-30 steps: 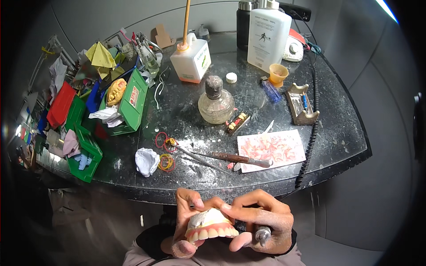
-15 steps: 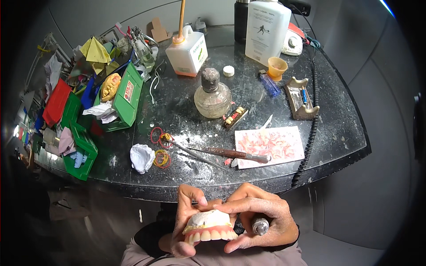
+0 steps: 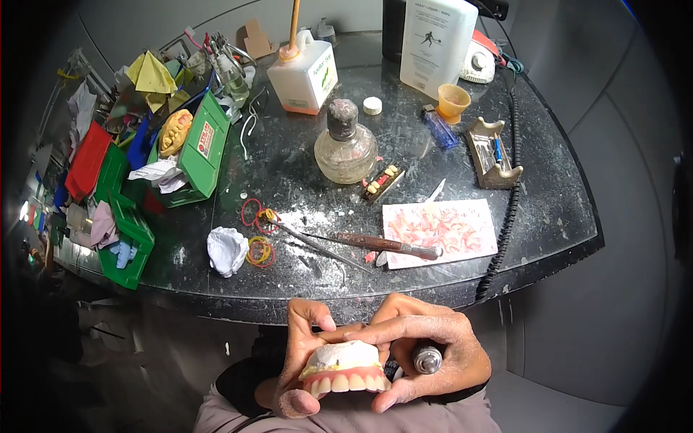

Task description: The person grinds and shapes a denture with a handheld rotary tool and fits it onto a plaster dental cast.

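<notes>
My left hand (image 3: 296, 361) grips a denture (image 3: 344, 379) with white teeth and pink gum, seated on a white plaster cast (image 3: 339, 353), at the lower middle. My right hand (image 3: 440, 346) has fingers wrapped round a silver cylindrical handpiece (image 3: 427, 359), its end pointing at the camera, and its fingers also touch the denture and cast. Just beyond my hands on the black desk (image 3: 563, 216) lie a brown-handled knife (image 3: 368, 244), a thin metal tool (image 3: 314, 244), a crumpled white piece (image 3: 227, 251), rubber bands (image 3: 260, 252) and a white pad with pink shavings (image 3: 440, 231).
Behind stand a glass spirit lamp (image 3: 345, 148), plastic jugs (image 3: 437, 50), an orange cup (image 3: 453, 105), a blue lighter (image 3: 440, 128) and a tool holder (image 3: 491, 151). Cluttered green bins (image 3: 209, 159) fill the left. A coiled cord (image 3: 498, 260) runs down the right.
The denture and cast have turned slightly, so the front teeth face the camera more squarely. My right thumb has shifted a little lower. The desk sits a little higher in the picture.
</notes>
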Demonstrator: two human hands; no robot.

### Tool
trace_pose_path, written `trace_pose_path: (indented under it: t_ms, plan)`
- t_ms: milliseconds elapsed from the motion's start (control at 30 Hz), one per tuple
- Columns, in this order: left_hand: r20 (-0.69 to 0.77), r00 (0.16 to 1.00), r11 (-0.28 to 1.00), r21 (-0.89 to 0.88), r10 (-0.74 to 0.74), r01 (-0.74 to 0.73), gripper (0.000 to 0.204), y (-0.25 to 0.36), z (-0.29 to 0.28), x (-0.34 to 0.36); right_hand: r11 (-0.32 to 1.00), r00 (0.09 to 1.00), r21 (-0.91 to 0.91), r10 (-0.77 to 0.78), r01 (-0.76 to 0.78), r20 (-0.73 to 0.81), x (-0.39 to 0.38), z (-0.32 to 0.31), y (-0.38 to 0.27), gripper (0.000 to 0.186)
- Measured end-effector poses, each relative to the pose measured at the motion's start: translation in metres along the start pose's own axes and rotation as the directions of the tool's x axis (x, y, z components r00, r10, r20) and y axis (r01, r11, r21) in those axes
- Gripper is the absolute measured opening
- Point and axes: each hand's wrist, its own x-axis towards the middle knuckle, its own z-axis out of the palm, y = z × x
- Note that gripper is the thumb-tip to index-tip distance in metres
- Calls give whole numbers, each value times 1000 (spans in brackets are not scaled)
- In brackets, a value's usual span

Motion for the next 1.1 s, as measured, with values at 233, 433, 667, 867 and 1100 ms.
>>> trace_pose_path:
  t_ms: [233,433,667,867,1100]
  plan:
    - [-16,1000,1000,-9,-18,18,77,1,4,0,998,998,-4,-59,59,-24,0,-1,6,58]
    - [-89,996,1000,8,-15,15,77,6,11,0,995,996,-61,-79,76,-47,1,-1,5,64]
    - [-276,959,993,76,-68,92,78,13,30,5,997,997,-75,-17,11,-75,-1,-3,9,67]
    - [-396,903,975,67,-168,211,89,19,34,5,993,998,-116,-42,36,-49,0,-5,10,65]
    - [-379,914,973,114,-145,201,90,16,32,5,995,1000,-96,-29,27,-12,3,-8,8,61]
